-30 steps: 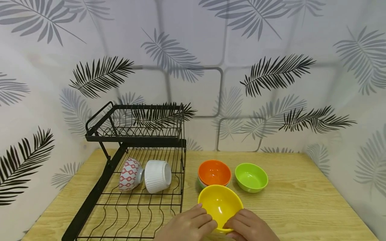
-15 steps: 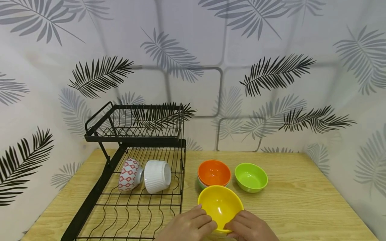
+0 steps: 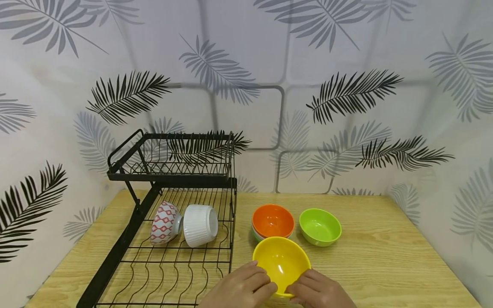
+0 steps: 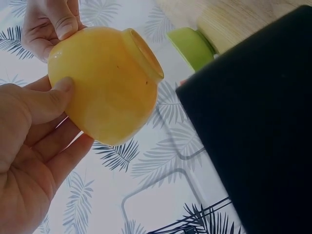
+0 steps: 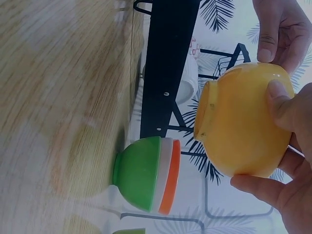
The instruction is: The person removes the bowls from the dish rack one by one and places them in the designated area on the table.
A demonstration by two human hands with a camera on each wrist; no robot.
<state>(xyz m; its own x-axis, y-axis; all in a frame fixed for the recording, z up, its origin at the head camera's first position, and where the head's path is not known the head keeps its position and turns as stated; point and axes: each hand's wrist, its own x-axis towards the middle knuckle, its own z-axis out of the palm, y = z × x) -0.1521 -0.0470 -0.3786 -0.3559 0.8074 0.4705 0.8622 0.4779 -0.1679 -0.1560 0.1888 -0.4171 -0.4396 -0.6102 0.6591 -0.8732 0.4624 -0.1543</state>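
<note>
Both hands grip a yellow bowl (image 3: 281, 261) by its near rim, tilted so its inside faces the head camera. My left hand (image 3: 242, 284) holds the left side, thumb on the outside and fingers over the rim. On the right side my right hand (image 3: 321, 288) pinches the rim the same way. From the right wrist view the yellow bowl (image 5: 248, 122) is clear of the wooden table (image 5: 63, 97), its foot ring showing. Behind it sits an orange bowl (image 3: 273, 219), nested on top of a stack with a white and a green bowl (image 5: 139, 173) beneath.
A light green bowl (image 3: 320, 227) stands right of the stack. At the left is a black two-tier dish rack (image 3: 173, 177). On its lower tier a red-patterned bowl (image 3: 164, 224) and a white ribbed bowl (image 3: 200, 226) lie on their sides. A leaf-patterned wall covering (image 3: 246, 107) rises behind.
Hardly anything differs: both hands keep hold of the yellow bowl in almost the same place. The view shifts very slightly.
</note>
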